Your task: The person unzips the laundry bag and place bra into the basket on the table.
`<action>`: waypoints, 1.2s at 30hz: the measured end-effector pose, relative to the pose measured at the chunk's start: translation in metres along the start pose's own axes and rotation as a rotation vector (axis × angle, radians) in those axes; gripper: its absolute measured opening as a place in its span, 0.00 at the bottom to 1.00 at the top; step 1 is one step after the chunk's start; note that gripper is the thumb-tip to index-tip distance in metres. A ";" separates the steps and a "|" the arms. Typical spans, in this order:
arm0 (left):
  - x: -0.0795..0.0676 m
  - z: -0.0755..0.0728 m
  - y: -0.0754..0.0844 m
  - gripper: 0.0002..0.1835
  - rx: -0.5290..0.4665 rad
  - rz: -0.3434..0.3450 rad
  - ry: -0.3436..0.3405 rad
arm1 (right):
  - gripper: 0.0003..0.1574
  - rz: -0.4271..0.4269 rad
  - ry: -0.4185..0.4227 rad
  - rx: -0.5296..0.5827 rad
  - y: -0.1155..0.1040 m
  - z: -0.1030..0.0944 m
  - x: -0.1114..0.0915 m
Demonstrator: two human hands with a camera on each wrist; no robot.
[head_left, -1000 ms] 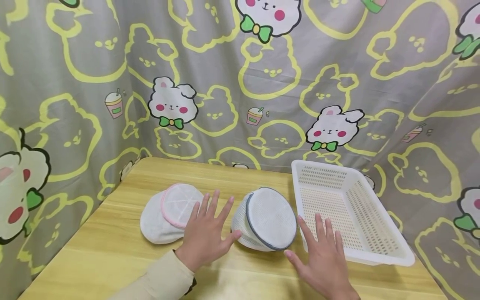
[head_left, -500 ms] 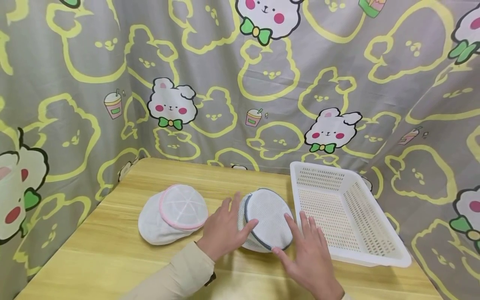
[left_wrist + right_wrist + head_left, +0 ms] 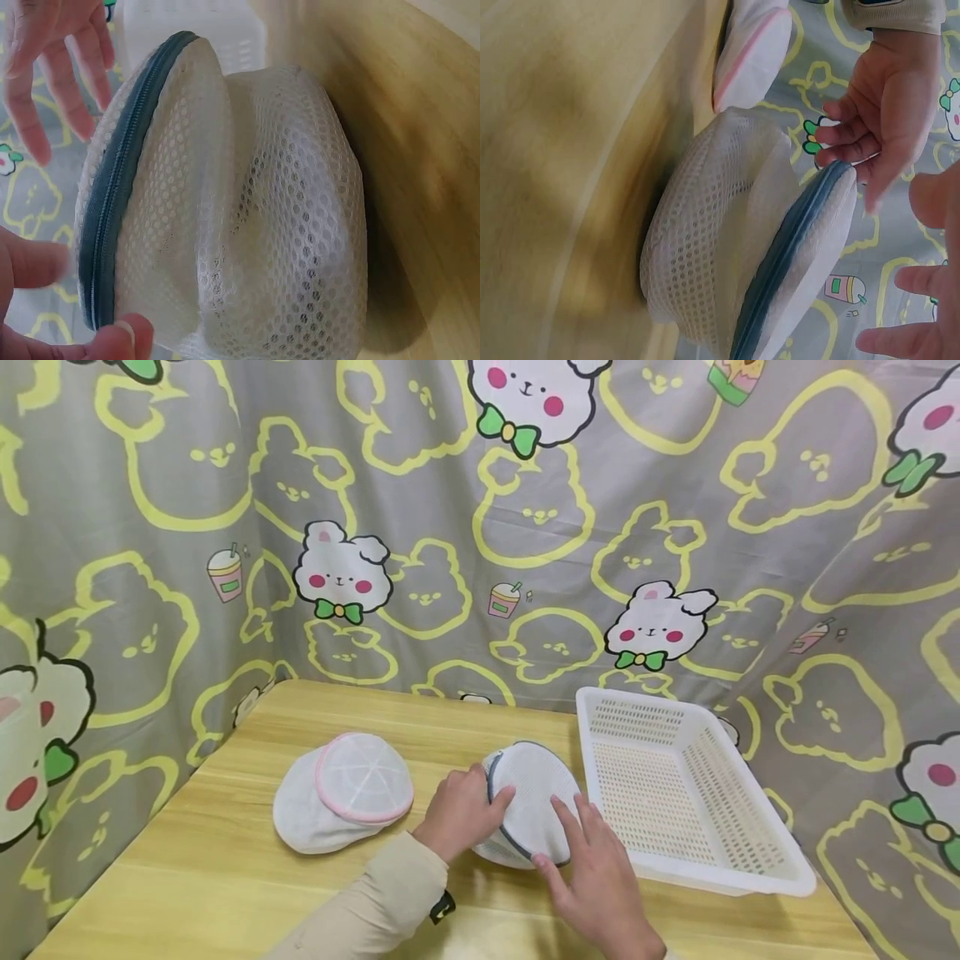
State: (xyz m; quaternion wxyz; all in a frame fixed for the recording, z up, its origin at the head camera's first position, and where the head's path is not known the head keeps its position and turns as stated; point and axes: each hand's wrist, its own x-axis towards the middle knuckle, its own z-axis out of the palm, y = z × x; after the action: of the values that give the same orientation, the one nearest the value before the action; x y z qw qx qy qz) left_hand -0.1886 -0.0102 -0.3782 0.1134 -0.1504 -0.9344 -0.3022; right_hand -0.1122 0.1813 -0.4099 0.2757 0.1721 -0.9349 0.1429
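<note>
A white mesh laundry bag (image 3: 531, 789) with a blue-grey zip around its round top stands on the table, tilted towards me. My left hand (image 3: 459, 814) is at its left edge, thumb over the top. In the left wrist view a fingertip (image 3: 126, 337) overlaps the lower end of the zip (image 3: 112, 195), while the thumb (image 3: 37, 262) is apart from it. My right hand (image 3: 600, 881) hovers at the bag's right front with fingers spread; the right wrist view shows these fingers (image 3: 900, 341) clear of the mesh.
Left of the hands lies a second white bag (image 3: 330, 802) with a pink-edged round top. A white perforated plastic basket (image 3: 712, 875) stands at the right. The wooden table (image 3: 187, 860) meets a patterned curtain (image 3: 435, 635) at the back and sides.
My left hand has moved right, from beside the pink-edged bag to the zipped bag's left edge. The right hand has shifted left, away from the basket and in over the bag's right side.
</note>
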 end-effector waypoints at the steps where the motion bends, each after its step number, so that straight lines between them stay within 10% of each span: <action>1: 0.000 0.001 -0.001 0.23 -0.004 -0.001 -0.007 | 0.39 -0.002 0.006 0.007 -0.001 0.001 0.000; 17: -0.010 -0.019 -0.017 0.07 0.048 0.036 -0.023 | 0.42 -0.017 0.034 0.018 0.000 0.001 0.005; 26: -0.012 -0.036 -0.022 0.05 0.147 0.100 -0.037 | 0.31 -0.156 0.188 0.110 0.003 0.004 0.021; 36: -0.014 -0.044 -0.020 0.04 0.172 0.139 -0.034 | 0.24 -0.139 0.144 0.105 0.004 0.004 0.036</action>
State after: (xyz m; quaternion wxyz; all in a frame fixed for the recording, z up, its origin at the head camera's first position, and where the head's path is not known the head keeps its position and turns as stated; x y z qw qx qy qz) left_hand -0.1771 -0.0554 -0.3585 0.1306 -0.2097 -0.9461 -0.2096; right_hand -0.1440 0.1750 -0.3931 0.3420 0.2402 -0.8896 0.1842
